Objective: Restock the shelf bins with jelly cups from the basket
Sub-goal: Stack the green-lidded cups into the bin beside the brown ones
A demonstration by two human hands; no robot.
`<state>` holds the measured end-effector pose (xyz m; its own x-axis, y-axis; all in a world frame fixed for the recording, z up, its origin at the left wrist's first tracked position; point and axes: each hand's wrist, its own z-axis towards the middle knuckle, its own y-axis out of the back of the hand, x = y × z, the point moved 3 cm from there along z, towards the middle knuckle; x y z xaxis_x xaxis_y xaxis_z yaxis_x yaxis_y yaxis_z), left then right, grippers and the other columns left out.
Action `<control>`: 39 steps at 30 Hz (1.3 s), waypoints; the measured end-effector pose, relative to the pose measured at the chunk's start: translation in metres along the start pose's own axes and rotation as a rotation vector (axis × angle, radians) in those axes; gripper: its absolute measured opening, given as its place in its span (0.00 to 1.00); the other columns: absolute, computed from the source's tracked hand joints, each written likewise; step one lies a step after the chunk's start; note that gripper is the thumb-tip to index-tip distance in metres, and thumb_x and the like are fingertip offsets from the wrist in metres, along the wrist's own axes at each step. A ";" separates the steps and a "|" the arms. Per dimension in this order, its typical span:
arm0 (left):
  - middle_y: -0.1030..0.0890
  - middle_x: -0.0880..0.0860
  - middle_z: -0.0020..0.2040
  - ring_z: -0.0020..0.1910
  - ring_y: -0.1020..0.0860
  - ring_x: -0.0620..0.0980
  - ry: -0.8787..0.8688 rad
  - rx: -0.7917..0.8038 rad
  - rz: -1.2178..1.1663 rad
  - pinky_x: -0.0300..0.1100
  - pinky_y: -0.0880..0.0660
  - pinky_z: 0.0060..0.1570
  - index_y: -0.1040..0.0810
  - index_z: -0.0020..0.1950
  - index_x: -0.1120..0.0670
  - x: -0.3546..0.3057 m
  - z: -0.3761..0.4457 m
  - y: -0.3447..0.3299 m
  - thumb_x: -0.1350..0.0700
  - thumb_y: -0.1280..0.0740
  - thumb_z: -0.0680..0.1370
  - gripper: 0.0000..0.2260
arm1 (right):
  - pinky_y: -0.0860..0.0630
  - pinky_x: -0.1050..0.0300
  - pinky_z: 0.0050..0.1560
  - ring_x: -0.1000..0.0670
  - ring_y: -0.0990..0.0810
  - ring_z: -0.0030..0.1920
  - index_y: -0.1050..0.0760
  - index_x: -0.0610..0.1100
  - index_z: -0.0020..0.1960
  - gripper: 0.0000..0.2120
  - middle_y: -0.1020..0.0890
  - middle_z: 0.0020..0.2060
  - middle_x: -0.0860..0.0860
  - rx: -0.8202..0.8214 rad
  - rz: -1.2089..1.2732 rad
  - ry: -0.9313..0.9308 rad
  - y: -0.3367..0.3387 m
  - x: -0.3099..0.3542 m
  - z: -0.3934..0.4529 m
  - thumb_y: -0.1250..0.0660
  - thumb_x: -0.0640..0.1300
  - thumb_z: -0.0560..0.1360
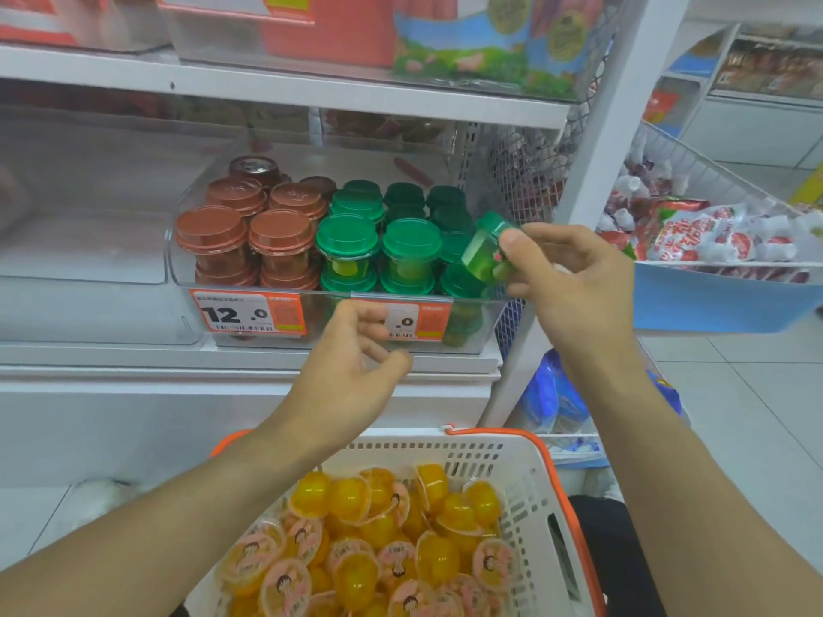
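One green jelly cup (487, 251) pinched, tilted, in right hand (565, 278) fingers; left hand (352, 362) loosely curled, empty.

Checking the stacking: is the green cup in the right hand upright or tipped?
Tipped: the green cup lies sideways in the right hand.

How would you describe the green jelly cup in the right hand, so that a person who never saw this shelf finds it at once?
Start at the clear shelf bin with the orange price tags, brown stacks left, green stacks right. At its right front corner, the right hand holds one green jelly cup in its grip. Unlike the upright stacked green cups, it is tilted on its side and lifted above them.
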<state>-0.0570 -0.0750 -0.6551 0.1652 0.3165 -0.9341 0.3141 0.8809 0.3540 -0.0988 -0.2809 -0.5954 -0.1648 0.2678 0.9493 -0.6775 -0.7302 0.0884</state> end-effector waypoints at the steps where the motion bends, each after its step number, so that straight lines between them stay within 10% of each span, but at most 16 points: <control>1: 0.26 0.46 0.55 0.47 0.24 0.40 -0.024 0.001 0.036 0.38 0.27 0.48 0.32 0.64 0.49 0.002 0.000 -0.001 0.57 0.31 0.78 0.17 | 0.18 0.58 0.45 0.57 0.15 0.42 0.17 0.49 0.51 0.14 0.15 0.41 0.54 -0.046 -0.102 0.053 0.000 -0.001 0.001 0.23 0.55 0.69; 12: 0.28 0.43 0.55 0.48 0.26 0.34 -0.077 0.059 0.123 0.33 0.29 0.46 0.36 0.65 0.46 0.011 -0.002 -0.015 0.54 0.32 0.78 0.19 | 0.32 0.53 0.52 0.45 0.27 0.51 0.20 0.48 0.50 0.20 0.20 0.46 0.50 -0.139 -0.682 0.418 -0.024 -0.016 0.006 0.29 0.64 0.71; 23: 0.28 0.46 0.55 0.49 0.25 0.39 -0.058 0.036 0.123 0.29 0.31 0.44 0.37 0.64 0.47 0.011 0.001 -0.013 0.55 0.33 0.79 0.17 | 0.31 0.50 0.54 0.46 0.29 0.51 0.18 0.50 0.51 0.11 0.21 0.46 0.50 -0.103 -0.626 0.431 -0.021 -0.018 0.004 0.38 0.53 0.80; 33: 0.28 0.47 0.55 0.50 0.24 0.42 -0.047 0.068 0.190 0.30 0.30 0.44 0.35 0.67 0.50 0.019 -0.003 -0.018 0.55 0.34 0.80 0.18 | 0.41 0.72 0.48 0.50 0.30 0.50 0.20 0.49 0.57 0.09 0.24 0.44 0.51 0.002 -0.626 0.507 -0.016 -0.021 0.002 0.31 0.49 0.78; 39: 0.28 0.47 0.55 0.47 0.25 0.40 -0.029 0.070 0.202 0.25 0.30 0.38 0.35 0.66 0.50 0.019 -0.005 -0.029 0.55 0.34 0.80 0.16 | 0.38 0.62 0.45 0.47 0.25 0.46 0.20 0.48 0.55 0.08 0.20 0.36 0.53 -0.028 -0.523 0.497 -0.022 -0.022 0.002 0.31 0.48 0.77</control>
<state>-0.0678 -0.0927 -0.6833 0.2582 0.4731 -0.8424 0.3359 0.7736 0.5374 -0.0789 -0.2718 -0.6175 -0.1160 0.8369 0.5349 -0.7740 -0.4137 0.4794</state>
